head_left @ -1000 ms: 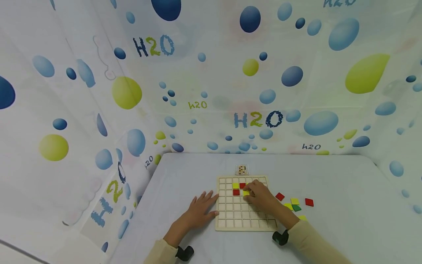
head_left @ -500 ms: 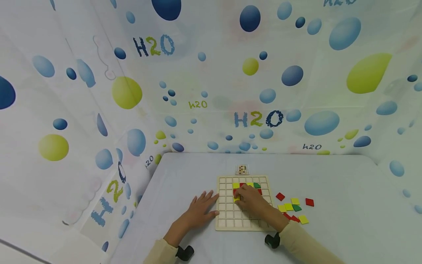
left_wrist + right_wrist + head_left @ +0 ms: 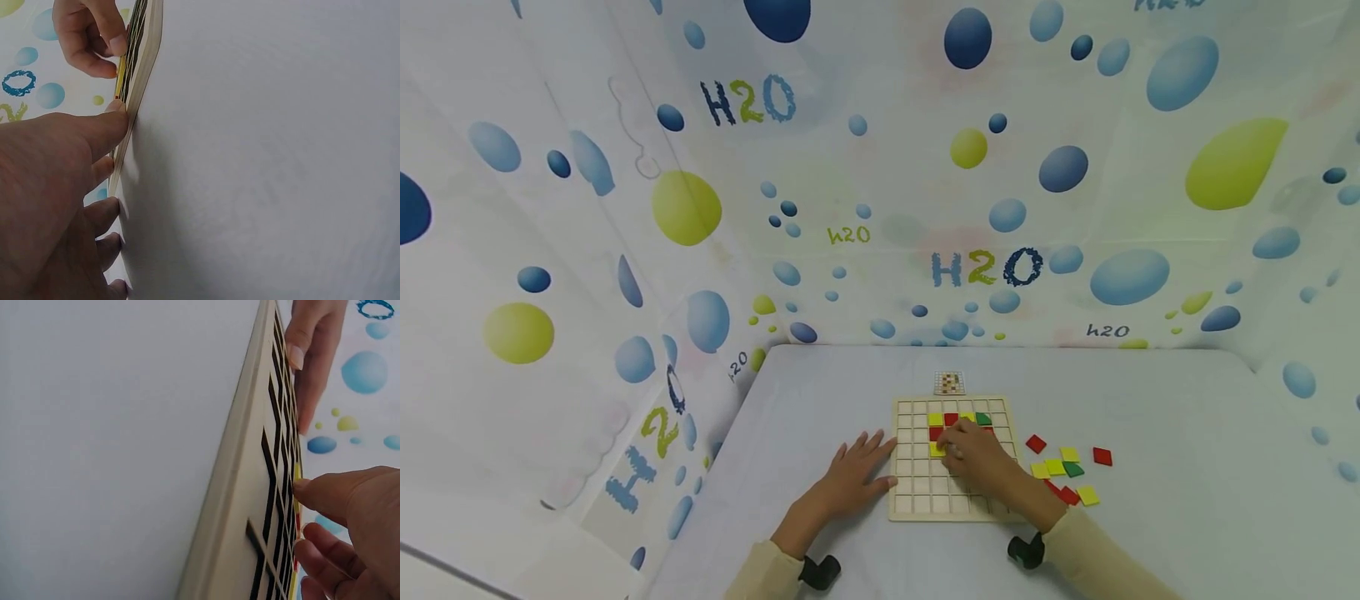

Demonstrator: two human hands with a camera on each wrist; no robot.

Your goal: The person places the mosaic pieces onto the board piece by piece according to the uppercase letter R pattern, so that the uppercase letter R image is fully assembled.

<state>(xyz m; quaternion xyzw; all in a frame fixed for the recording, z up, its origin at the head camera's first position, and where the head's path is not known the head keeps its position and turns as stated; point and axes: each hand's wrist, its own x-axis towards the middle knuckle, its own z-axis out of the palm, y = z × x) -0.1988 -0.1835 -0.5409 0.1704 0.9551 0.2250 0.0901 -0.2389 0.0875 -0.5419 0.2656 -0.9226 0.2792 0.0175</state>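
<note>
Left hand [image 3: 853, 479] spread at the board's [image 3: 920, 483] nine o'clock, right hand [image 3: 979, 455], pinch unclear, seemingly seats a yellow tile [image 3: 935, 450]; release looks due.

The gridded board [image 3: 921, 487] is pale, matt, smooth-edged wood. The loose tiles [image 3: 1102, 457] look smooth, perhaps painted wood, though too small to be sure. The white counter [image 3: 1187, 467] looks smooth and matt; the sleeves [image 3: 1108, 554] are matt cloth.

And here we read "H2O" [image 3: 982, 267] in big letters on the backdrop [image 3: 895, 167], smaller "h2O" [image 3: 848, 235] in green and black too!
</note>
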